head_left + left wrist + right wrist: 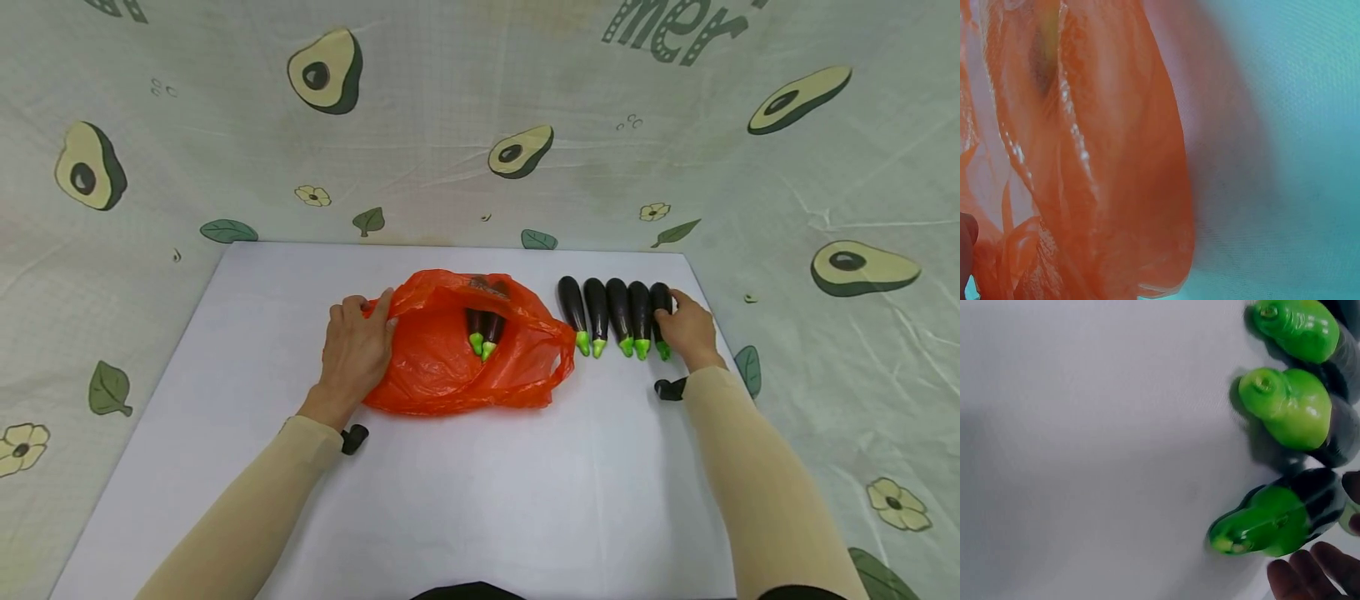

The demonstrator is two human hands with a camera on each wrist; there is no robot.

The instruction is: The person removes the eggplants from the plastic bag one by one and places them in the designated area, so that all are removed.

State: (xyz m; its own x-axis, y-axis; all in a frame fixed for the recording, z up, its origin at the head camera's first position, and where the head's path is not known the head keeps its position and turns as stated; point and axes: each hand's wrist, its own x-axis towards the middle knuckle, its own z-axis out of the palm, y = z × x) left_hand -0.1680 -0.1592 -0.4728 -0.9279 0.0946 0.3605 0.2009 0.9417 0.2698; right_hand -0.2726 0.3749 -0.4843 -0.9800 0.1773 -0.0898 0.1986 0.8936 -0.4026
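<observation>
An orange-red plastic bag (pixel 431 367) lies on the table with its mouth spread. Through the opening, two dark eggplants with green stems show, one being the eggplant (pixel 492 329). At the bag's left edge my left hand (pixel 352 350) grips the plastic; in the left wrist view the bag (pixel 1122 156) hides most of that hand. To the right of the bag stands a row of several eggplants (pixel 595 308). My right hand (pixel 688 331) has its thumb and fingers around the rightmost eggplant (pixel 1279 519), whose green stem end points toward me.
The white table (pixel 480 492) has its right edge (pixel 712 321) close to my right hand. A patterned cloth (pixel 427 125) with avocado prints hangs behind and beside the table. Neighbouring eggplants (pixel 1291 406) lie close beside the held one.
</observation>
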